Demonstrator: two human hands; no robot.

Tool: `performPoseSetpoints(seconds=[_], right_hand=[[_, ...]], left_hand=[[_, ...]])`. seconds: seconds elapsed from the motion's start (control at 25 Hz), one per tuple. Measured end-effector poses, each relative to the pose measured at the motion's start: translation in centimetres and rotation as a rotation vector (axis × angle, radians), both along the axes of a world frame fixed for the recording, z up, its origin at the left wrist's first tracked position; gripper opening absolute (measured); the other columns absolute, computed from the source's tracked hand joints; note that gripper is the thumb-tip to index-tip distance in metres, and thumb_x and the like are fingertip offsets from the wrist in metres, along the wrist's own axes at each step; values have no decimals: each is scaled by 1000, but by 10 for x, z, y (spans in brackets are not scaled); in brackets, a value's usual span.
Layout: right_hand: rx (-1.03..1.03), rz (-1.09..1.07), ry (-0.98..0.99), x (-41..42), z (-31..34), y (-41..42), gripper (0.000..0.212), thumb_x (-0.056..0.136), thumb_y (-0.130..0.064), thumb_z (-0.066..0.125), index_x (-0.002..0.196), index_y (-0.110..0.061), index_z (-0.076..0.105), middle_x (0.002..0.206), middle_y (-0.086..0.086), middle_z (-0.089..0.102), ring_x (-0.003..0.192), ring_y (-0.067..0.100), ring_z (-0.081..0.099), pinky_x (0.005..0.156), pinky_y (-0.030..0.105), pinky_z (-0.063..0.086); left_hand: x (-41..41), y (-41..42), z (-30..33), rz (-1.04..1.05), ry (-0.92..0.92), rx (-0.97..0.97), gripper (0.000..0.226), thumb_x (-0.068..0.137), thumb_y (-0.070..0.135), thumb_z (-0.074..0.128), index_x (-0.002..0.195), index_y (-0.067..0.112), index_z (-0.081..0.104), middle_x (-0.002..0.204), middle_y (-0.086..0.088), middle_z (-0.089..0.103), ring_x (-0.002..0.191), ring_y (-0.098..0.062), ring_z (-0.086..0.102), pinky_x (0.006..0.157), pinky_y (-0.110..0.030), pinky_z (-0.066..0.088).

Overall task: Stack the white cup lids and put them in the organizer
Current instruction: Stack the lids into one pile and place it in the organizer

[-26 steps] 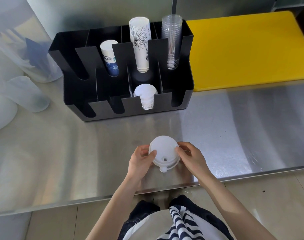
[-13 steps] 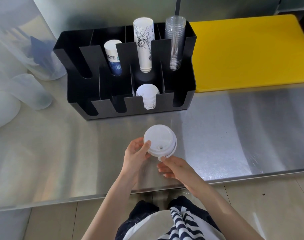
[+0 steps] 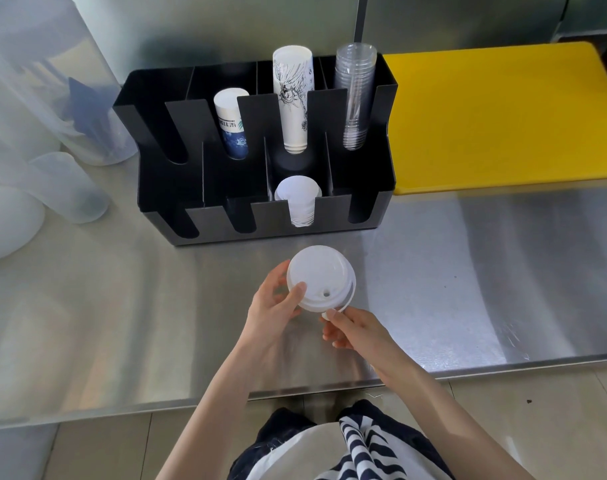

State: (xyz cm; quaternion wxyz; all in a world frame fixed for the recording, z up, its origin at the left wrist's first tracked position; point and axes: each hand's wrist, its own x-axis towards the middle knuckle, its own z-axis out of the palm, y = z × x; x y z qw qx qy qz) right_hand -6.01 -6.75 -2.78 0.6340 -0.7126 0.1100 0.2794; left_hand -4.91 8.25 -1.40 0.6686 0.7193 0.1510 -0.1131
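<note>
A small stack of white cup lids [image 3: 318,276] is held above the steel counter, just in front of the black organizer [image 3: 357,209]. My left hand [image 3: 272,308] grips the stack's left rim with thumb on top. My right hand [image 3: 352,329] pinches the tab at the stack's near edge with its fingertips. Another stack of white lids [image 3: 298,199] lies on its side in the organizer's front row, third slot from the left. The other front slots look dark and hold nothing I can see.
The organizer's back row holds a short paper cup stack [image 3: 231,123], a tall printed paper cup stack [image 3: 292,98] and clear plastic cups [image 3: 355,95]. A yellow cutting board [image 3: 503,112] lies to the right. Translucent plastic containers [image 3: 66,188] stand at the left. The counter's front edge [image 3: 468,370] is near.
The lid stack has risen off the counter and moved toward the organizer. My right hand slid from the stack's right side to its near edge; my left kept its grip.
</note>
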Motion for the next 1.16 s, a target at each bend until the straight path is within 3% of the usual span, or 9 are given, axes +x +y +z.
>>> performPoseSetpoints(seconds=[0.08, 0.24, 0.32, 0.4, 0.56, 0.72, 0.96, 1.16], right_hand=[[2, -1, -26, 7, 3, 0, 22, 91, -27, 48, 76, -21, 63, 71, -4, 63, 63, 3, 61, 68, 15, 50], [45, -7, -64, 23, 11, 5, 22, 91, -26, 48, 75, -22, 62, 69, -4, 62, 66, 5, 60, 68, 16, 49], [55, -14, -83, 31, 12, 7, 22, 92, -26, 48, 75, -23, 61, 69, -4, 61, 67, 5, 60, 67, 15, 49], [63, -15, -103, 38, 14, 10, 21, 92, -26, 47, 77, -22, 61, 69, -4, 61, 66, 4, 60, 65, 14, 49], [67, -6, -154, 58, 19, 14, 20, 92, -27, 47, 77, -23, 61, 69, -5, 60, 65, 4, 60, 59, 8, 48], [57, -4, -178, 82, 28, 23, 21, 92, -28, 47, 75, -24, 61, 67, -7, 60, 60, 1, 60, 57, 8, 48], [101, 28, -169, 120, 39, 42, 21, 93, -27, 45, 88, -16, 62, 70, -5, 58, 67, 5, 59, 67, 17, 48], [120, 37, -125, 143, 40, 52, 21, 93, -28, 45, 89, -15, 62, 72, -4, 58, 69, 7, 59, 70, 18, 49]], left_hand=[[9, 5, 2, -53, -52, 101, 48, 84, 27, 60, 129, 27, 43, 132, -3, 52, 104, -23, 62, 95, -40, 51], [24, 12, 12, -129, -100, 253, 62, 82, 25, 64, 135, 28, 33, 133, 7, 39, 106, -15, 56, 74, -10, 43], [31, 15, 16, -169, -139, 331, 72, 79, 25, 67, 138, 27, 27, 132, 8, 34, 110, -10, 49, 67, -5, 45], [39, 18, 18, -210, -204, 416, 79, 76, 26, 70, 140, 26, 23, 135, 7, 32, 112, -10, 46, 71, -3, 44], [59, 23, 27, -252, -303, 546, 83, 74, 27, 72, 140, 23, 22, 139, -3, 35, 106, -10, 47, 91, -23, 40], [84, 30, 41, -275, -343, 613, 83, 74, 26, 72, 141, 22, 22, 138, -3, 36, 104, -9, 45, 92, -25, 40], [119, 47, 58, -282, -372, 708, 83, 75, 27, 71, 141, 20, 21, 139, -4, 36, 106, -11, 44, 99, -32, 42], [140, 54, 63, -276, -360, 752, 82, 75, 26, 71, 141, 17, 22, 140, -8, 36, 122, -22, 45, 99, -33, 41]])
